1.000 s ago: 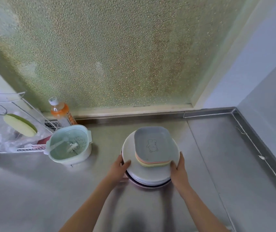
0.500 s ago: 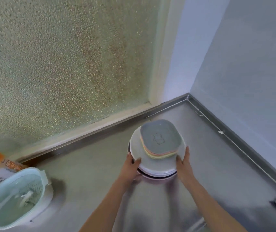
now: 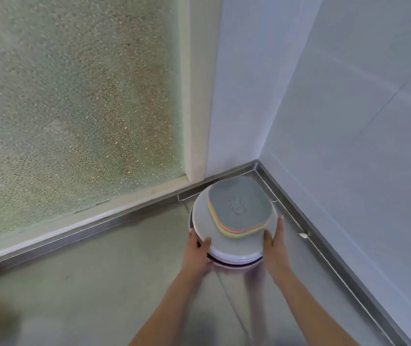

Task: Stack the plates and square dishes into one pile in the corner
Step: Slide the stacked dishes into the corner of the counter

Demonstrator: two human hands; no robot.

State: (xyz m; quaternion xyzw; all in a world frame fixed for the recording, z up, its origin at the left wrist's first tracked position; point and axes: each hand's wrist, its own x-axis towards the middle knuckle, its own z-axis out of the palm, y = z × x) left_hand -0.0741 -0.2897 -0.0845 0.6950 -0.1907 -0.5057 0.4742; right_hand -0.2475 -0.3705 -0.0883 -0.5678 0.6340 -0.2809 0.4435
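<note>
A pile of round white plates (image 3: 234, 248) carries several square dishes (image 3: 240, 204), the top one grey with a small drawn figure, the ones under it pink, orange and yellowish. The pile is close to the far right corner of the steel counter (image 3: 99, 283). My left hand (image 3: 197, 248) grips the pile's left rim, thumb on top. My right hand (image 3: 274, 242) holds its right rim. I cannot tell whether the pile rests on the counter or hangs just above it.
A frosted window (image 3: 74, 96) with a pale sill fills the left. Tiled walls (image 3: 349, 121) meet at the corner (image 3: 257, 163). A raised metal lip (image 3: 324, 245) runs along the counter's back and right edges.
Both hands have carried the pile right and back toward the corner. My view has swung right, so the green basket, bottle and rack have left the frame.
</note>
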